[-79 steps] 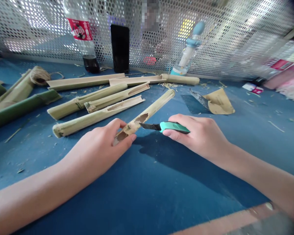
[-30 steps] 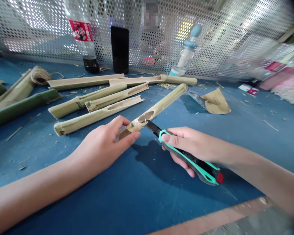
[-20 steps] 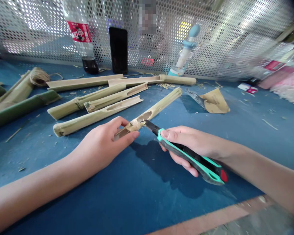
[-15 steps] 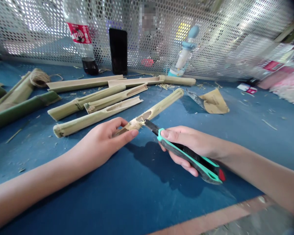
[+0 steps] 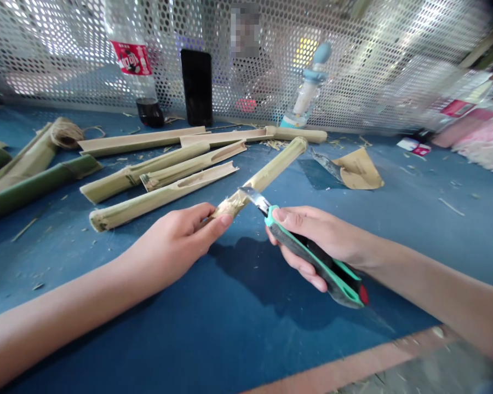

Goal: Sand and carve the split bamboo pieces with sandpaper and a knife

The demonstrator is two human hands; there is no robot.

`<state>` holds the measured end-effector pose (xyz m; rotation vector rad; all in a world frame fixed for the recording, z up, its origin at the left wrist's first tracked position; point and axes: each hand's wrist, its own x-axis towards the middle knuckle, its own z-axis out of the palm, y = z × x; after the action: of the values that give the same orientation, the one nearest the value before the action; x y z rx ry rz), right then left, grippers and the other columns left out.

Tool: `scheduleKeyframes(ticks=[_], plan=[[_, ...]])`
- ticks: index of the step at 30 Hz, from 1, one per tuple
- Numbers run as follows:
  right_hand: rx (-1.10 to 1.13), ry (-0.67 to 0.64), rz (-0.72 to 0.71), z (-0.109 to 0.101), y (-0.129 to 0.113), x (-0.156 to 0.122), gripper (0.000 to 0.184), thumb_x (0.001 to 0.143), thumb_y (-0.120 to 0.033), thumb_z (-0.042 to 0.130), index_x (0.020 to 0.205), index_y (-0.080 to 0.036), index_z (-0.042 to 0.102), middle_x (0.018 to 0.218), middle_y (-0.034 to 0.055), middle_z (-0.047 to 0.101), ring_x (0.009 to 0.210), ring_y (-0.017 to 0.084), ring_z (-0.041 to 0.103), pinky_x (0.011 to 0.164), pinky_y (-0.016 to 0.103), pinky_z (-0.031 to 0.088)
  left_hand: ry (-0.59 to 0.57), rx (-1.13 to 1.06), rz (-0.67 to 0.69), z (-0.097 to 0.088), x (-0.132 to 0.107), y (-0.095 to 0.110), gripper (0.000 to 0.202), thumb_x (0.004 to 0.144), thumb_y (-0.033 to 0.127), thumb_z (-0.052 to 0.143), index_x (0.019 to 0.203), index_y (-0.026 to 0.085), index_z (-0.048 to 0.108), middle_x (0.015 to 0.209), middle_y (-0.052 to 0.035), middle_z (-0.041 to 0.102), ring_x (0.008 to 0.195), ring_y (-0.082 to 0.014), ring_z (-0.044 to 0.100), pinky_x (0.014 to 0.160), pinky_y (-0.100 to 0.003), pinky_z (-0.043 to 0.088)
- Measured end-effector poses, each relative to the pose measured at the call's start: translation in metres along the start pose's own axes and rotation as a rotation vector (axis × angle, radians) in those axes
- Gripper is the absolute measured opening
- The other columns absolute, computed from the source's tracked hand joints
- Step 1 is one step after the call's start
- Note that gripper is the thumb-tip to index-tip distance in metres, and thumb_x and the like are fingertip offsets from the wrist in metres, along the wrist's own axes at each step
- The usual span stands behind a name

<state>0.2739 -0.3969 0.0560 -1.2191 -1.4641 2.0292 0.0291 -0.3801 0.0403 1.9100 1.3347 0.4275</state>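
My left hand [image 5: 172,246] grips the frayed near end of a pale green bamboo tube [image 5: 267,175], whose far end points up and away over the blue mat [image 5: 246,350]. My right hand [image 5: 312,232] is wrapped around a black and teal utility knife [image 5: 314,257]. The knife's steel blade [image 5: 252,198] rests against the shaved, splintered part of the tube, just beyond my left fingertips. Several split bamboo lengths [image 5: 164,197] lie to the left of my left hand, and their nearest end is close to my left wrist.
Behind the bamboo stand a plastic bottle [image 5: 131,71], a black phone [image 5: 196,87] and a pale blue-capped bottle [image 5: 306,90] against a perforated metal screen [image 5: 373,60]. Folded sandpaper [image 5: 357,172] lies at right. Bamboo shavings are scattered across the mat.
The knife blade has moved onto the tube's shaved part, and more bright steel shows. The tube's far end has swung slightly left, and the shaved notch is no longer visible.
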Motion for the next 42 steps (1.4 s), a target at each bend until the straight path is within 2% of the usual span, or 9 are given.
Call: scheduleKeyframes(ticks=[9, 18, 23, 30, 34, 37, 39, 40, 42], plan=[[-0.316, 0.189, -0.009, 0.011, 0.006, -0.008, 0.04, 0.092, -0.058, 0.05, 0.08, -0.021, 0.044, 0.057, -0.0052, 0.058, 0.042, 0.009, 0.058, 0.038, 0.015, 0.045, 0.107, 0.307, 0.036, 0.009, -0.009, 0.009, 0.037, 0.092, 0.06, 0.036, 0.083, 0.025, 0.044, 0.058, 0.0062, 0.052, 0.051, -0.0143, 0.045, 0.049, -0.026, 0.026], [0.065, -0.053, 0.153, 0.011, 0.001, -0.001, 0.044, 0.095, -0.062, 0.038, 0.088, -0.019, 0.049, 0.045, -0.0056, 0.053, 0.03, 0.011, 0.05, 0.031, 0.018, 0.039, 0.082, 0.375, -0.005, 0.011, -0.007, 0.012, 0.035, 0.095, 0.056, 0.031, 0.082, 0.025, 0.04, 0.06, 0.0042, 0.053, 0.053, -0.0175, 0.048, 0.051, -0.027, 0.024], [0.11, -0.149, 0.157, 0.016, -0.001, -0.004, 0.044, 0.094, -0.061, 0.042, 0.087, -0.018, 0.05, 0.045, -0.0049, 0.055, 0.028, 0.01, 0.047, 0.031, 0.017, 0.038, 0.029, 0.407, 0.018, 0.012, -0.007, 0.014, 0.036, 0.093, 0.058, 0.031, 0.091, 0.025, 0.046, 0.063, 0.0015, 0.056, 0.055, -0.02, 0.052, 0.051, -0.027, 0.025], [-0.03, 0.234, -0.206, -0.013, -0.008, -0.007, 0.039, 0.094, -0.057, 0.045, 0.087, -0.02, 0.053, 0.05, -0.0026, 0.057, 0.035, 0.013, 0.054, 0.034, 0.021, 0.043, 0.08, 0.231, -0.063, 0.002, -0.007, 0.013, 0.044, 0.088, 0.065, 0.042, 0.087, 0.023, 0.054, 0.059, 0.0026, 0.053, 0.051, -0.0157, 0.047, 0.046, -0.023, 0.03], [-0.302, 0.477, -0.229, -0.045, -0.007, -0.001, 0.04, 0.091, -0.06, 0.05, 0.093, -0.021, 0.052, 0.062, 0.0007, 0.063, 0.045, 0.015, 0.06, 0.041, 0.025, 0.048, 0.145, -0.071, -0.08, 0.002, -0.007, 0.006, 0.048, 0.087, 0.068, 0.044, 0.087, 0.022, 0.053, 0.06, 0.0042, 0.049, 0.048, -0.0113, 0.042, 0.042, -0.021, 0.03], [-0.606, 0.697, -0.254, -0.062, -0.003, 0.007, 0.041, 0.09, -0.058, 0.053, 0.11, -0.023, 0.052, 0.092, 0.0066, 0.069, 0.072, 0.021, 0.068, 0.061, 0.033, 0.055, 0.208, -0.322, -0.031, 0.003, -0.007, 0.003, 0.046, 0.092, 0.065, 0.039, 0.09, 0.021, 0.052, 0.059, 0.0057, 0.046, 0.045, -0.0087, 0.04, 0.041, -0.02, 0.034], [-0.798, 0.843, -0.408, -0.062, -0.002, 0.009, 0.044, 0.089, -0.052, 0.058, 0.121, -0.023, 0.052, 0.117, 0.0099, 0.064, 0.101, 0.025, 0.063, 0.085, 0.041, 0.053, 0.197, -0.403, 0.017, 0.004, -0.008, 0.004, 0.044, 0.095, 0.062, 0.037, 0.094, 0.021, 0.053, 0.059, 0.006, 0.046, 0.045, -0.0081, 0.042, 0.043, -0.019, 0.037], [-0.837, 0.851, -0.491, -0.058, -0.003, 0.008, 0.045, 0.089, -0.05, 0.059, 0.124, -0.023, 0.052, 0.124, 0.0099, 0.06, 0.11, 0.025, 0.059, 0.093, 0.042, 0.049, 0.166, -0.423, 0.045, 0.004, -0.009, 0.005, 0.043, 0.095, 0.061, 0.036, 0.097, 0.021, 0.053, 0.06, 0.0058, 0.048, 0.046, -0.008, 0.043, 0.044, -0.019, 0.037], [-0.745, 0.681, -0.588, -0.041, -0.005, 0.005, 0.047, 0.09, -0.051, 0.058, 0.128, -0.024, 0.052, 0.124, 0.0085, 0.058, 0.11, 0.023, 0.057, 0.094, 0.039, 0.048, 0.052, -0.409, 0.11, 0.005, -0.011, 0.008, 0.043, 0.096, 0.06, 0.034, 0.099, 0.021, 0.053, 0.065, 0.0046, 0.051, 0.05, -0.0084, 0.046, 0.046, -0.019, 0.038]])
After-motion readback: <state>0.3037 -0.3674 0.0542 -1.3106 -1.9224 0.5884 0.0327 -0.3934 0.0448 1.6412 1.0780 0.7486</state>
